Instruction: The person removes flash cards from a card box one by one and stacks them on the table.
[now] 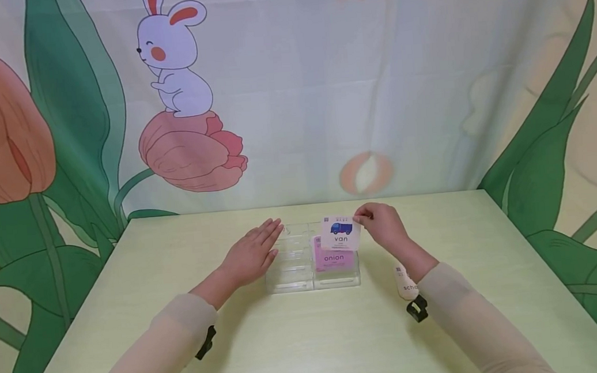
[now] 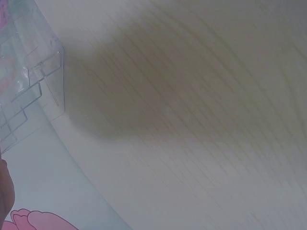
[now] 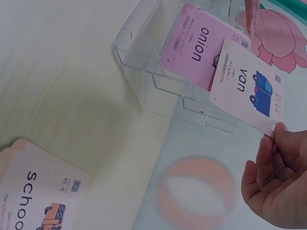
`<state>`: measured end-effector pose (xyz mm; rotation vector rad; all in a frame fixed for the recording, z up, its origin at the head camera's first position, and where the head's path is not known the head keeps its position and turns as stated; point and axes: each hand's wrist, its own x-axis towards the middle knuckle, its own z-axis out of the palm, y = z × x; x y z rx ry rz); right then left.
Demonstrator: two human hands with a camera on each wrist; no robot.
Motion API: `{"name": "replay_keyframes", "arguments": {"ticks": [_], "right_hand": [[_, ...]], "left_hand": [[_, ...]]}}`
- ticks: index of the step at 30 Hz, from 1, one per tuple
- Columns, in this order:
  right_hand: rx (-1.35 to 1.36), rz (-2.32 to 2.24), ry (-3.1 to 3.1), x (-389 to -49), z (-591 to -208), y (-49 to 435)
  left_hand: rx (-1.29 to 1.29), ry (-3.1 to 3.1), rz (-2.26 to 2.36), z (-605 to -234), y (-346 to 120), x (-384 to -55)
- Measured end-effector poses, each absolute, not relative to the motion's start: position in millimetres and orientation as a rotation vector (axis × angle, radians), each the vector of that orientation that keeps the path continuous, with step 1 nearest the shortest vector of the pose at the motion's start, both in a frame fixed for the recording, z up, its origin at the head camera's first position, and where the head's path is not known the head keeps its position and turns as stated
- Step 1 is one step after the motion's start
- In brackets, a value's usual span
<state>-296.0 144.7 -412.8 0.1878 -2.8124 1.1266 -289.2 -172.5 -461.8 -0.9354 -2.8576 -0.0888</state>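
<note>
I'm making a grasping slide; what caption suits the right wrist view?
The right hand pinches the van card at a corner; the pink onion card sits in the clear rack.

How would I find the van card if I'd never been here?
On the yellowish table, look for the clear stepped rack. Over its right half, a right hand pinches a pale card by one corner. It shows a blue van, unlike the pink onion card it partly covers.
</note>
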Motion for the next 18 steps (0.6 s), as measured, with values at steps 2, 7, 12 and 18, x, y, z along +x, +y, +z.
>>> {"name": "replay_keyframes", "arguments": {"ticks": [2, 7, 12, 18], "right_hand": [[0.184, 1.126, -2.813, -295.9, -412.6, 146.2], [0.182, 1.117, -2.814, -295.1, -412.3, 149.3], [0.167, 1.112, -2.819, -291.7, -409.5, 151.8], [0.147, 1.113, -2.815, -288.9, -405.8, 154.5]], "left_hand": [[-0.937, -2.863, -0.097, -461.9, -172.9, -289.4], [-0.943, -2.876, -0.133, -461.8, -173.7, -288.9], [-0.945, -2.886, -0.136, -461.6, -173.6, -288.5], [-0.937, -2.899, -0.144, -458.9, -172.6, -287.3]]}}
